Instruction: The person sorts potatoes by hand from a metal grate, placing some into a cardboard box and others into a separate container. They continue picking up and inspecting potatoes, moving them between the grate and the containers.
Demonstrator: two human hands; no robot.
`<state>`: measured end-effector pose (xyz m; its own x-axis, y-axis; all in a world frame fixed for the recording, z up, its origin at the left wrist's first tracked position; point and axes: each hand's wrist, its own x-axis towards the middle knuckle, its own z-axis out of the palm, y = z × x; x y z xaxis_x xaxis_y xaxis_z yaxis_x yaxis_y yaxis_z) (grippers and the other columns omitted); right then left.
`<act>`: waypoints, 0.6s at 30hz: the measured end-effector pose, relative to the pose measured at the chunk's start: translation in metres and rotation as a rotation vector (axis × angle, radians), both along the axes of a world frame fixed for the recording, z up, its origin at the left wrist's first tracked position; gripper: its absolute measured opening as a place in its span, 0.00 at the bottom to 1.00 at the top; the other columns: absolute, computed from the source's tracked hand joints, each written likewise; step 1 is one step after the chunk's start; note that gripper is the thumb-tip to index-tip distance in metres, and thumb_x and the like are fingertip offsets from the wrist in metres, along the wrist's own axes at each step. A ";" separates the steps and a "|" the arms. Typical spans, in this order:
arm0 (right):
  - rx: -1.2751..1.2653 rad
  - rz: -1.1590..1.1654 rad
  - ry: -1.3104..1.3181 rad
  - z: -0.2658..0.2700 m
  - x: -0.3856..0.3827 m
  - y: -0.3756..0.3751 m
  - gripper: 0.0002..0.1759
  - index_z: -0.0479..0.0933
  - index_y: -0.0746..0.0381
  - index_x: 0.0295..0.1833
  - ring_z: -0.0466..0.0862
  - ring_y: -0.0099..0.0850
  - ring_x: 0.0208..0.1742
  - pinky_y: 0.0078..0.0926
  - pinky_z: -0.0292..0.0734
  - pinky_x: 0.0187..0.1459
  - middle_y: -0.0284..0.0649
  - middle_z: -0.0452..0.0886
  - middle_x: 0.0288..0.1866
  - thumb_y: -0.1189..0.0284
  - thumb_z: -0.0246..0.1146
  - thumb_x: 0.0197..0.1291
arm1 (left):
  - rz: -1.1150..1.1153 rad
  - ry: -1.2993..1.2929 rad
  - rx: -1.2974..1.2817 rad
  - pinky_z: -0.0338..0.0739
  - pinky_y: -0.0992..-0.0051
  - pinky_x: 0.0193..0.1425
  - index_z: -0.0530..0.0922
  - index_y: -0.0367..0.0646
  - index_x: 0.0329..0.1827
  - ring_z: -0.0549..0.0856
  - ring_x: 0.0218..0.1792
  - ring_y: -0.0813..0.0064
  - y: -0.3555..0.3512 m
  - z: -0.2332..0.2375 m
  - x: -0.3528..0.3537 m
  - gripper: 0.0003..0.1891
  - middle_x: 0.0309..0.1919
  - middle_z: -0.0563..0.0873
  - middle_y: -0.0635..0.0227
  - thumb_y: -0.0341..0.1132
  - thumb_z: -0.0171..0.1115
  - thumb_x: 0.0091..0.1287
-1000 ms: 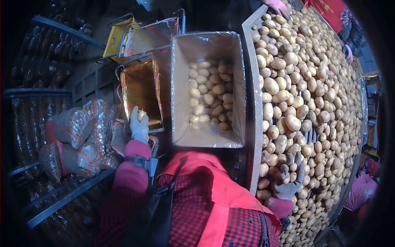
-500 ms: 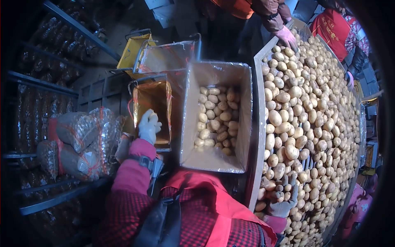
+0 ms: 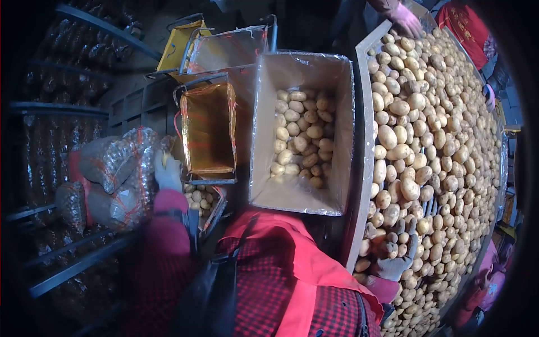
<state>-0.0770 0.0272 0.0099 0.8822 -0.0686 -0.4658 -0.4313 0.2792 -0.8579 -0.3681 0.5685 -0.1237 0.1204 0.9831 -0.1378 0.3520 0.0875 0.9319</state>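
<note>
The left hand (image 3: 167, 173), in a pale glove, no longer hangs over the mouth of the gold-lined box (image 3: 209, 121); a second ago it held a potato there, half a second ago its fingers stood spread at the box's near edge, and now it has swung out to the left and sits against the net sacks (image 3: 106, 168), just above a heap of small potatoes (image 3: 197, 196) under the box; the glove is blurred and turned away, so I cannot tell whether it is empty or closed on something, though a pale fleck shows at its fingertips; the potato it carried is not to be seen in it, and the inside of the gold-lined box shows none from here; the right hand (image 3: 393, 259), in a dark glove, has not shifted; it lies palm down on the potatoes (image 3: 426, 129) heaped on the table (image 3: 364, 140), fingers loosely bent over a few small ones, lifting none; so one hand has come away from the box while the other stays on the heap; the cardboard box (image 3: 292, 73) between the two is partly filled, much as before; at the far end a co-worker's hand (image 3: 405, 19) in a pink glove rests at the table's edge.
</note>
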 end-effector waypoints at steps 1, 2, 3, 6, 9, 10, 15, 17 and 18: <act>0.060 0.023 -0.036 -0.020 0.002 -0.018 0.30 0.56 0.60 0.85 0.81 0.29 0.41 0.19 0.80 0.31 0.53 0.74 0.75 0.64 0.43 0.84 | -0.008 0.098 0.051 0.80 0.79 0.45 0.71 0.37 0.74 0.82 0.41 0.78 -0.012 -0.022 -0.036 0.25 0.51 0.83 0.64 0.32 0.61 0.76; 0.122 0.046 -0.071 -0.039 0.005 -0.034 0.29 0.57 0.60 0.85 0.82 0.30 0.41 0.21 0.80 0.31 0.53 0.74 0.75 0.65 0.43 0.83 | 0.014 -0.021 0.102 0.81 0.76 0.57 0.73 0.36 0.72 0.84 0.50 0.72 0.014 -0.103 -0.113 0.21 0.54 0.85 0.60 0.31 0.57 0.78; 0.237 0.033 -0.064 -0.050 0.004 -0.047 0.29 0.58 0.59 0.84 0.83 0.32 0.41 0.23 0.81 0.31 0.53 0.75 0.73 0.66 0.44 0.83 | -0.063 0.198 0.113 0.77 0.72 0.63 0.73 0.36 0.73 0.81 0.57 0.68 -0.005 -0.103 -0.122 0.22 0.59 0.82 0.58 0.31 0.57 0.78; 0.539 0.061 -0.072 -0.049 0.001 -0.059 0.28 0.62 0.59 0.83 0.84 0.38 0.48 0.30 0.83 0.39 0.55 0.76 0.72 0.71 0.48 0.81 | -0.303 0.597 0.242 0.65 0.61 0.81 0.70 0.36 0.76 0.72 0.76 0.54 -0.028 -0.090 -0.138 0.25 0.75 0.74 0.51 0.33 0.56 0.77; 0.501 -0.101 0.085 -0.012 0.001 -0.032 0.28 0.66 0.59 0.81 0.83 0.38 0.51 0.28 0.84 0.46 0.57 0.75 0.71 0.77 0.51 0.78 | -0.317 0.304 0.035 0.69 0.64 0.78 0.62 0.32 0.81 0.74 0.73 0.56 0.011 -0.069 -0.085 0.31 0.74 0.73 0.46 0.34 0.58 0.79; 0.462 -0.098 0.056 0.000 -0.004 -0.028 0.28 0.67 0.60 0.80 0.83 0.35 0.51 0.24 0.83 0.45 0.58 0.76 0.70 0.78 0.51 0.77 | -0.315 0.339 0.152 0.70 0.64 0.77 0.62 0.32 0.81 0.75 0.73 0.57 0.014 -0.056 -0.047 0.30 0.74 0.73 0.46 0.34 0.58 0.79; 0.460 -0.007 -0.224 -0.008 -0.047 -0.072 0.30 0.66 0.62 0.81 0.83 0.26 0.49 0.12 0.81 0.43 0.56 0.77 0.69 0.82 0.52 0.75 | -0.560 0.130 0.556 0.73 0.64 0.73 0.67 0.30 0.77 0.77 0.70 0.59 -0.033 0.038 0.169 0.28 0.73 0.74 0.46 0.35 0.58 0.79; 0.234 -0.108 -0.269 0.000 -0.068 -0.091 0.30 0.66 0.61 0.81 0.83 0.25 0.50 0.13 0.83 0.43 0.53 0.75 0.71 0.82 0.50 0.75 | -0.847 0.052 0.684 0.72 0.65 0.74 0.70 0.32 0.76 0.77 0.70 0.59 -0.085 0.070 0.253 0.25 0.71 0.77 0.48 0.35 0.58 0.79; 0.255 -0.227 -0.237 0.010 -0.076 -0.097 0.30 0.66 0.61 0.80 0.83 0.24 0.49 0.12 0.83 0.42 0.52 0.76 0.70 0.82 0.50 0.75 | -0.919 -0.267 0.400 0.70 0.63 0.75 0.71 0.31 0.75 0.78 0.69 0.58 -0.130 0.074 0.291 0.25 0.70 0.78 0.49 0.32 0.60 0.78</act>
<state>-0.1532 -0.0701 0.0197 0.9428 -0.1825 -0.2791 -0.1332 0.5612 -0.8169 -0.0769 0.4382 -0.0493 0.8256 0.4645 0.3203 -0.0963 -0.4434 0.8912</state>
